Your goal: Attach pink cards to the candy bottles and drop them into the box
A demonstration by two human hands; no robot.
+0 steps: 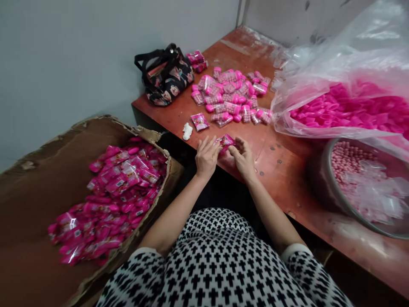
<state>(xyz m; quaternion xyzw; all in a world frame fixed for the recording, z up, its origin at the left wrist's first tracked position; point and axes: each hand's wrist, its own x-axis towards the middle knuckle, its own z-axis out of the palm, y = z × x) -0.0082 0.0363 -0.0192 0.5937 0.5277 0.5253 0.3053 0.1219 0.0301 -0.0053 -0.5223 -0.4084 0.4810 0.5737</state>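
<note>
A small shiny pink printed packet (pixel 226 141) is between my two hands, just over the near edge of the table. My left hand (pixel 206 158) has its fingers at the packet's left side, partly covering it. On the other side, my right hand (pixel 244 158) pinches the packet's edge between thumb and fingers. Another pink packet (pixel 200 122) lies flat on the table beyond my left hand, beside a crumpled white scrap (pixel 187 131). Past them is a pile of small clear bottles (pixel 231 97) with pink caps, filled with pink beads or candies.
An open cardboard box (pixel 28 166) at left holds many pink packets (pixel 124 179). On the reddish table (pixel 271 157) stand a floral handbag (pixel 168 76), a clear plastic bag (pixel 279 115) of pink caps (pixel 345 106), and a grey basin (pixel 326 170) with pink beads and clear empty bottles.
</note>
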